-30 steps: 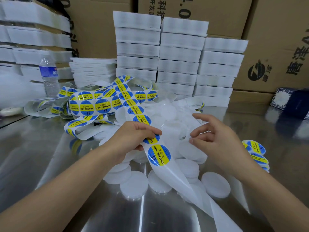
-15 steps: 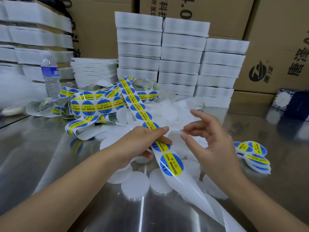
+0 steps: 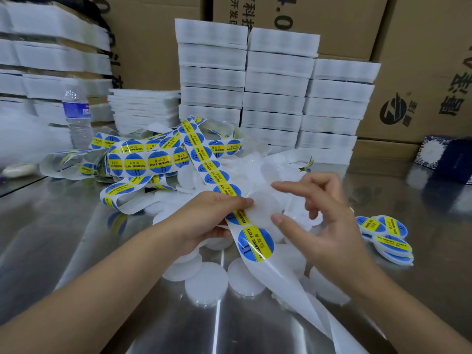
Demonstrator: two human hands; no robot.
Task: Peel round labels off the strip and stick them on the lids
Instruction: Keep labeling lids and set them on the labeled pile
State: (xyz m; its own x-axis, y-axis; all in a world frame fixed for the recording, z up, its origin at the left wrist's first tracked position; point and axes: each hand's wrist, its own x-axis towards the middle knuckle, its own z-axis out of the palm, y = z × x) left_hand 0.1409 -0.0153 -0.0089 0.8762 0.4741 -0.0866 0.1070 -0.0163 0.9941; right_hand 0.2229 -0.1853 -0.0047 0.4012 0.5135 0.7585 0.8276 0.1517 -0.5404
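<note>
A long white strip of round blue-and-yellow "soldering paste" labels runs from a tangled heap down to the near right, where its backing is bare. My left hand pinches the strip just above the lowest label. My right hand holds a round translucent white lid between thumb and forefinger, right beside my left fingertips and over the strip. Several plain white lids lie under and around both hands. A small stack of labelled lids sits to the right.
The work surface is a shiny metal table. Stacks of white foam trays and cardboard boxes wall off the back. A water bottle stands at back left, a dark blue box at far right.
My right hand came in from the lid pile and now holds a lid against the strip. My left hand slid the strip slightly toward me, so the lowest label sits lower.
</note>
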